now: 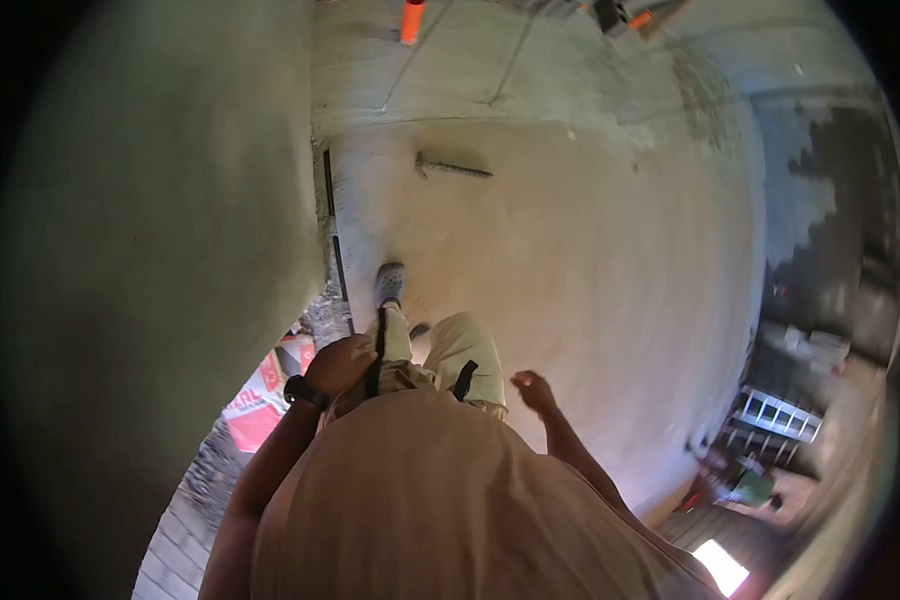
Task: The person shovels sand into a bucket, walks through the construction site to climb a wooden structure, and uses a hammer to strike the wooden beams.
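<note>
My left hand, with a dark watch at the wrist, is close against my left thigh beside a black strap, its fingers mostly hidden. Out to the side of my light trousers, my right hand hangs over the floor with its fingers curled in; whether something small is in it I cannot tell. Ahead of my feet a hammer lies on the smooth floor. One foot in a grey clog is stepping forward.
A plastered wall rises close on my left, with red-and-white bags behind its corner. An orange tube is at the far end. On the right are a ladder and a blurred person in green.
</note>
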Tool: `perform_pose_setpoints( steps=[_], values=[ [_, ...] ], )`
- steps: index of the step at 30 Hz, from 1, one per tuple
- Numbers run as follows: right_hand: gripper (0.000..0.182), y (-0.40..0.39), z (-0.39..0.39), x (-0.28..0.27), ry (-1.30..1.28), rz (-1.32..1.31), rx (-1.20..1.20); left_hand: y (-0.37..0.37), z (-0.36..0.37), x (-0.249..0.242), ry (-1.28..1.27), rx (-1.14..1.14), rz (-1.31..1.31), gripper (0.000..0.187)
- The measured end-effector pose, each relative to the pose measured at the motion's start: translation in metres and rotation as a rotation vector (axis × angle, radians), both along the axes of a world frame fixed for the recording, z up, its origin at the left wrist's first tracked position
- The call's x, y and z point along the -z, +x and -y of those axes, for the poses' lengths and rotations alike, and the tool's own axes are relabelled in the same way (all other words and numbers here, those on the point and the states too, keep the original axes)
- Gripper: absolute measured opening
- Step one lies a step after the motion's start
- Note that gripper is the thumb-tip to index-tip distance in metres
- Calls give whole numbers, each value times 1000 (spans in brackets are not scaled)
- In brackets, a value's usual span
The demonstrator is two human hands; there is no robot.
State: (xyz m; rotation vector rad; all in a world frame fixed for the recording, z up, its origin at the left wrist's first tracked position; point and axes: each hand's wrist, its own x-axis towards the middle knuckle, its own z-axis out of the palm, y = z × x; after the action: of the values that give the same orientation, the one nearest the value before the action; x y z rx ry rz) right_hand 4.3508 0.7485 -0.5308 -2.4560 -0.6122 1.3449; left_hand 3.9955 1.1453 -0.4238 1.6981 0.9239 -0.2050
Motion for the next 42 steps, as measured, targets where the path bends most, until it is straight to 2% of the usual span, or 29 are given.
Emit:
perform_pose_setpoints(
  steps=[1, 3, 4, 5, 6, 7, 9, 11, 12, 13, 14, 15, 16, 19, 20, 21, 23, 25, 27, 28, 30, 32, 33, 34, 35, 36, 38, 40, 42],
  values=[
    [39, 51, -29, -1, 32, 39, 14, 4, -2, 11, 67, -33, 4, 49],
    [42, 127, -128, -40, -75, 51, 168, 23, -8, 32, 12, -158, -19, 49],
    [42, 166, -170, -35, -78, 57, 108, 34, -7, 44, 19, -235, -60, 51],
    [43, 197, -210, -24, -79, 141, -102, 44, -2, 59, 26, -314, -105, 53],
    [45, 230, -251, -9, -82, 211, -310, 61, 5, 70, 28, -392, -128, 60],
    [45, 258, -293, 13, -86, 194, -363, 80, 12, 82, -4, -431, -167, 73],
    [50, 307, -380, 77, -126, 137, -585, 127, 31, 114, -153, -515, -239, 92],
    [60, 350, -448, 175, -203, 217, -864, 177, 67, 166, -114, -419, -259, 119],
    [67, 363, -462, 227, -210, 305, -937, 197, 74, 160, -130, -562, -396, 127],
    [72, 377, -485, 278, -190, 329, -952, 224, 68, 150, -153, -693, -551, 136],
    [73, 394, -504, 336, -125, 353, -950, 236, 76, 169, -161, -704, -592, 136],
    [74, 399, -523, 385, -192, 360, -918, 243, 93, 186, -205, -749, -596, 141],
    [72, 400, -541, 427, -239, 373, -865, 250, 107, 197, -260, -792, -608, 145],
    [58, 405, -566, 568, -108, 383, -920, 282, 121, 214, -345, -968, -662, 149],
    [58, 385, -586, 579, -145, 367, -899, 282, 127, 222, -364, -982, -708, 149],
    [65, 380, -597, 614, -188, 388, -943, 283, 134, 226, -369, -965, -733, 151],
    [72, 361, -601, 659, -151, 592, -1079, 286, 157, 237, -395, -958, -787, 153],
    [78, 347, -600, 687, -119, 685, -1176, 290, 181, 240, -298, -903, -690, 155],
    [71, 352, -607, 719, -167, 599, -1140, 292, 187, 240, -344, -976, -691, 155],
    [71, 338, -607, 718, -152, 579, -1160, 290, 183, 238, -358, -1016, -677, 155],
    [56, 329, -603, 682, -246, 275, -1278, 288, 169, 231, -440, -1047, -688, 153],
    [43, 316, -583, 649, -132, 293, -1094, 292, 161, 215, -491, -1082, -680, 151],
    [36, 303, -580, 626, -11, 396, -1058, 295, 165, 212, -435, -1145, -596, 141],
    [28, 266, -593, 562, -190, 175, -766, 298, 167, 205, -387, -1205, -548, 136],
    [31, 277, -601, 550, -380, -226, -612, 302, 169, 199, -339, -1260, -497, 131],
    [40, 261, -607, 495, -405, -380, -611, 305, 171, 191, -365, -1232, -493, 130],
    [39, 266, -614, 430, -578, -160, -897, 313, 193, 156, -403, -1295, -469, 130],
    [39, 302, -640, 414, -428, -4, -1585, 314, 202, 147, -416, -1198, -634, 121],
    [38, 241, -657, 269, -639, 179, -1557, 302, 226, 134, -376, -1337, -558, 115]
  ],
)
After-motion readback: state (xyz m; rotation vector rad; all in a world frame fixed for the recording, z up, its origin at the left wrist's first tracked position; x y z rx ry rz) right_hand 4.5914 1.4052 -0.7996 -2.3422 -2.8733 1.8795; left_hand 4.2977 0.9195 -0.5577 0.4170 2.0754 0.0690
